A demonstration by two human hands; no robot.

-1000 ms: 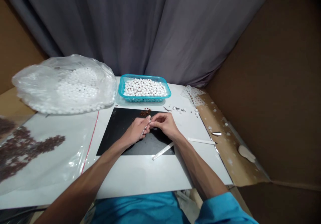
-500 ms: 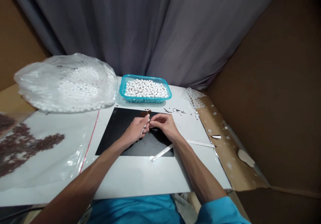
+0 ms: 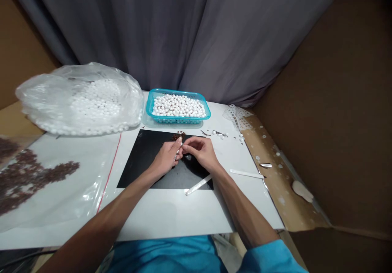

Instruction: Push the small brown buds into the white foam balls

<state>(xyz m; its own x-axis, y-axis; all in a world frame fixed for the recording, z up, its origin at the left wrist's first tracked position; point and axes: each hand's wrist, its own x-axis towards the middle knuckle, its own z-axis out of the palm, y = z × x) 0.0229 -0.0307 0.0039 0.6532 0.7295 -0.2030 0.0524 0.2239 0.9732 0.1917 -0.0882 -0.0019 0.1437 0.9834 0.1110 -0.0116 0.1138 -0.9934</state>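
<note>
Above a black mat (image 3: 139,163) on the worktop (image 3: 171,216), a person's left hand (image 3: 167,158) grasps small white balls (image 3: 177,154); the right hand (image 3: 202,152) closes its fingers beside them, their hold unclear. Brown bits (image 3: 177,136) lie just beyond, near a blue basket (image 3: 177,120).

The left grip (image 3: 165,157) hides most of the white pieces (image 3: 177,155) within it; whatever the right grip (image 3: 204,153) pinches is too small to tell. A white stick (image 3: 198,185) disappears beneath the right forearm (image 3: 237,201). The left edge cuts off the flat clear bag (image 3: 87,183).
</note>
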